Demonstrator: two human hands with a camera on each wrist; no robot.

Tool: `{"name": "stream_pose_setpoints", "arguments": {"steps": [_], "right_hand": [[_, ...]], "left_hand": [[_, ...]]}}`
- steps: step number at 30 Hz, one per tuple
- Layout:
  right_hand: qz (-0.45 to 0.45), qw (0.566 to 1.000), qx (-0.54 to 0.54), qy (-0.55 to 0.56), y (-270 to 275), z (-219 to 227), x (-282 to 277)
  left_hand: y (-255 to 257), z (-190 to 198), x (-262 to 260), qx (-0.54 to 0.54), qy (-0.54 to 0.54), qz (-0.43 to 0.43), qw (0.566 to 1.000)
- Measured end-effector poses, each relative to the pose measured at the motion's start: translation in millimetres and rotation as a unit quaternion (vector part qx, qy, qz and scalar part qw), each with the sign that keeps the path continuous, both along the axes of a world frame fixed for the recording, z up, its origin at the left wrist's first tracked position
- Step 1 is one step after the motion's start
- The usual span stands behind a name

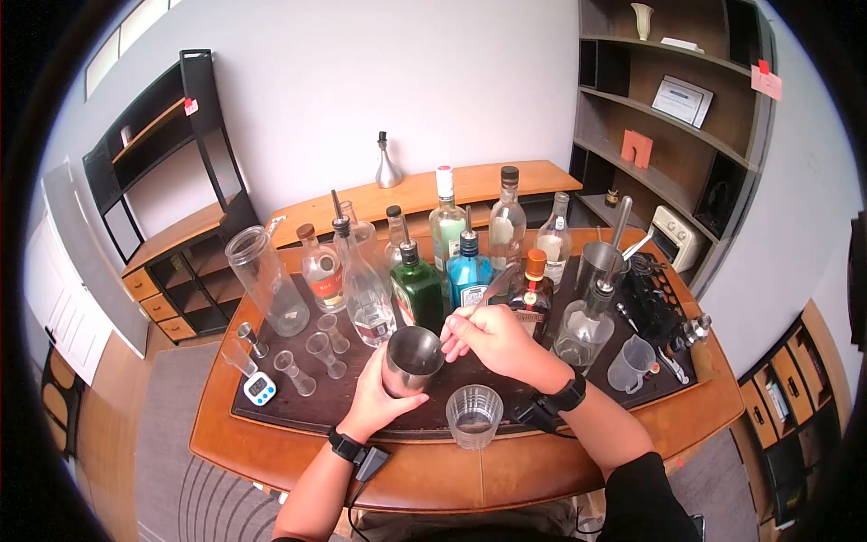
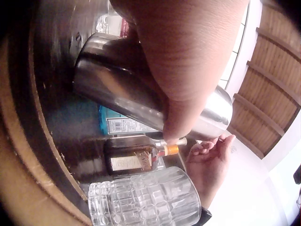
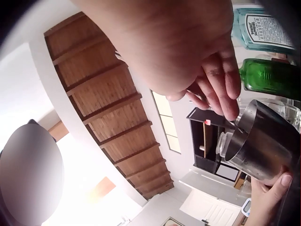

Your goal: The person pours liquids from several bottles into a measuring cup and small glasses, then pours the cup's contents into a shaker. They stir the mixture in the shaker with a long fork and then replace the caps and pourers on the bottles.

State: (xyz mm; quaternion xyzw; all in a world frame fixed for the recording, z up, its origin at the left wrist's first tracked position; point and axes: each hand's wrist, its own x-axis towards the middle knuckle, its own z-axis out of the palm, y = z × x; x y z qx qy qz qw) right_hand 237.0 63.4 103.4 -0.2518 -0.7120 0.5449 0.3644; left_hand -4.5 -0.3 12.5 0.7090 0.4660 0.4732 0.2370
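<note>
My left hand [image 1: 377, 395] grips a steel shaker tin [image 1: 406, 372] round its side, holding it tilted over the dark mat. At the tin's mouth, my right hand [image 1: 495, 340] pinches a slim metal bar spoon [image 3: 233, 124] between thumb and fingers. Its stem runs down into the tin, so the lower end is hidden. The tin's inside looks dark in the head view. Just right of the tin stands a cut-glass tumbler [image 1: 474, 425], near the mat's front edge. Behind the hands are a green bottle [image 1: 417, 291] and a blue bottle [image 1: 469, 275].
Several small glass jiggers [image 1: 296, 375] and a white timer [image 1: 259, 388] stand on the left, by a tall glass jar [image 1: 268, 280]. An orange-capped bottle [image 1: 533, 298], a mixing-glass bottle with pourer [image 1: 582, 334] and a clear jug [image 1: 632, 364] are on the right.
</note>
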Motion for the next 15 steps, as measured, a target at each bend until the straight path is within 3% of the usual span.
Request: {"name": "stream_pose_setpoints", "arguments": {"steps": [3,5,9,11,15], "right_hand": [[-0.047,0.996,0.059,0.043,-1,-1,-1],[-0.113,0.984,0.134,-0.018,-1,2,2],[-0.063,0.996,0.050,-0.037,-2,7,3],[-0.007,1.000,0.010,0.028,0,1,0],[-0.065,0.990,0.109,0.063,0,-2,-2]], "left_hand": [[2,-3,-1,0.003,-0.013,-0.003,1.000],[2,-6,-2,0.007,-0.024,-0.007,1.000],[2,-6,-3,0.002,-0.010,0.001,1.000],[2,-5,-3,0.004,0.001,0.002,1.000],[1,-5,-2,0.005,-0.006,0.003,1.000]]}}
